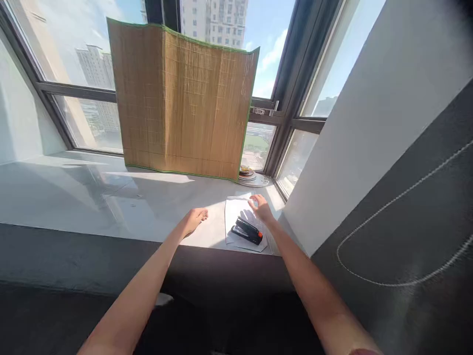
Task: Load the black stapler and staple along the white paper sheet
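Note:
My left hand (195, 220) is low over the pale window sill, left of the papers, with its fingers loosely extended and nothing seen in them. My right hand (262, 208) is over the upper right part of a small stack of white paper (231, 217). Its fingers are curved, with a gap between thumb and forefinger; whether they touch the top sheet is unclear. A black stapler (247, 230) with an orange-red spot at its near end lies slantwise on the paper, just below my right hand. The hand's shadow falls on the sheets.
A bamboo mat (185, 103) with green edging stands upright against the window. Several stacked plates (247, 174) sit at its lower right corner. A white wall (351, 123) slopes down at the right, with a hanging bead chain (391, 284). The sill (74, 197) ends at a front edge.

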### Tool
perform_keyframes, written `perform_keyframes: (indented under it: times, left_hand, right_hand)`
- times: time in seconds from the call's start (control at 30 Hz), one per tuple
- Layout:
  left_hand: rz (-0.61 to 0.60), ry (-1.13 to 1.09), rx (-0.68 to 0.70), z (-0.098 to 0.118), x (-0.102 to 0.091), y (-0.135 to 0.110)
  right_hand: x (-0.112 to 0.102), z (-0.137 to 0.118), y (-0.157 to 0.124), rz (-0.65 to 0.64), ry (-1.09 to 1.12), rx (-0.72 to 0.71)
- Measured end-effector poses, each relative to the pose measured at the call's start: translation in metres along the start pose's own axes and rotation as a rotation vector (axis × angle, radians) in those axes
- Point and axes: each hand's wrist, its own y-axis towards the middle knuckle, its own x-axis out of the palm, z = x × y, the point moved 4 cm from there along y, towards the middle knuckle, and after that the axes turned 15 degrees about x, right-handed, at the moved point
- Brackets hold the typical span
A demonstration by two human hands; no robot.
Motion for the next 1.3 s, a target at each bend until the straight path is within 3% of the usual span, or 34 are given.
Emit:
perform_keyframes:
  times: [0.17,0.27,0.33,0.43,0.57,0.67,0.9,1.03,1.17,1.3]
  left_hand:
    - [-0.017,0.161,0.113,0.011,-0.001,0.000]
    - [-0.036,0.344,0.150,0.013,0.001,0.003]
    - [-0.045,0.505,0.122,0.007,-0.007,0.002]
    - [-0.062,0.734,-0.001,-0.016,-0.046,-0.014]
    - [-0.032,0.867,-0.439,-0.064,-0.125,-0.061]
    - [-0.078,0.862,-0.504,-0.079,-0.147,-0.080]
    - [-0.071,0.858,-0.483,-0.073,-0.138,-0.077]
    - [-0.048,0.835,-0.463,-0.078,-0.141,-0.080]
    - [-0.004,0.846,-0.416,-0.080,-0.143,-0.083]
    - [0.017,0.855,-0.413,-0.078,-0.142,-0.083]
  right_hand:
    - [0.035,-0.020,0.003,-0.013,-0.017,0.067]
    - [0.043,-0.023,0.000,-0.096,-0.080,0.095]
    - [0.043,-0.024,-0.002,-0.152,-0.115,0.106]
    - [0.040,-0.027,-0.004,-0.207,-0.152,0.108]
    - [0.041,-0.042,-0.007,-0.248,-0.181,0.066]
    - [0.053,-0.073,-0.009,-0.262,-0.180,0.002]
    - [0.117,-0.211,-0.008,-0.312,-0.129,-0.091]
    - [0.156,-0.281,-0.011,-0.417,-0.110,-0.139]
    - [0.169,-0.310,-0.014,-0.421,-0.085,-0.144]
    - [0.164,-0.305,-0.014,-0.411,-0.077,-0.153]
